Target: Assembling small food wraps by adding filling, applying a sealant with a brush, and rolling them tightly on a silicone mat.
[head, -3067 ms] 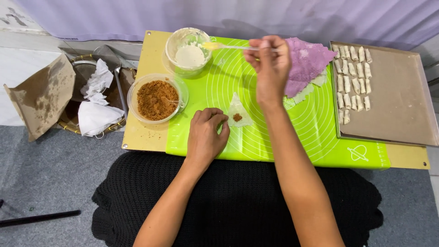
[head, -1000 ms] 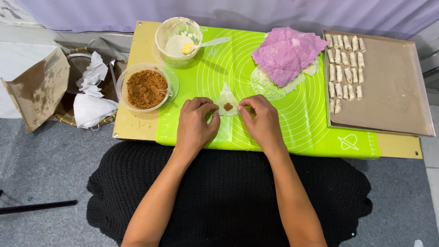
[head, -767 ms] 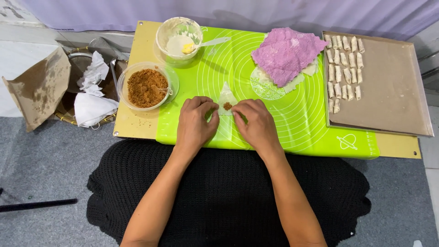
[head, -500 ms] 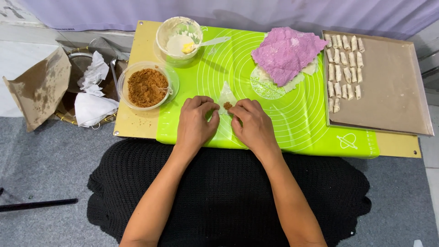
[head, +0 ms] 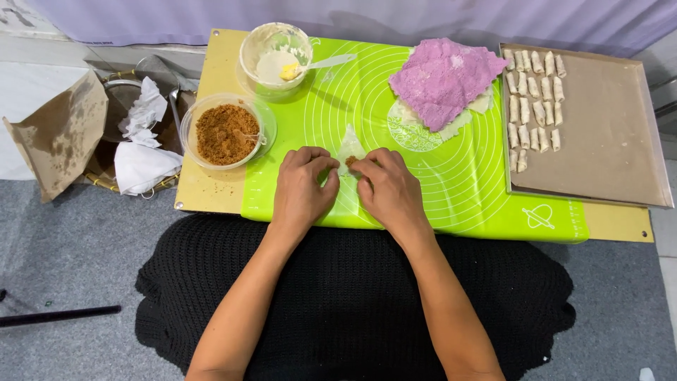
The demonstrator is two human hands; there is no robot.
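Observation:
A thin pale wrapper (head: 350, 144) with a pinch of brown filling (head: 350, 161) lies on the green silicone mat (head: 465, 183). My left hand (head: 303, 187) and my right hand (head: 386, 187) rest side by side on the wrapper's near part, fingertips pinching and folding its edges over the filling. The lower half of the wrapper is hidden under my fingers.
A clear bowl of brown crumbly filling (head: 226, 132) and a bowl of pale paste with a spoon (head: 273, 53) stand to the left. A purple cloth (head: 443, 79) covers a stack of wrappers. A tray (head: 606, 141) holds several small rolls (head: 534, 99). Crumpled paper (head: 141, 141) lies off the board's left edge.
My right hand came back from the paste bowl to the wrapper. Both hands have since drawn closer together over the filling, folding the wrapper.

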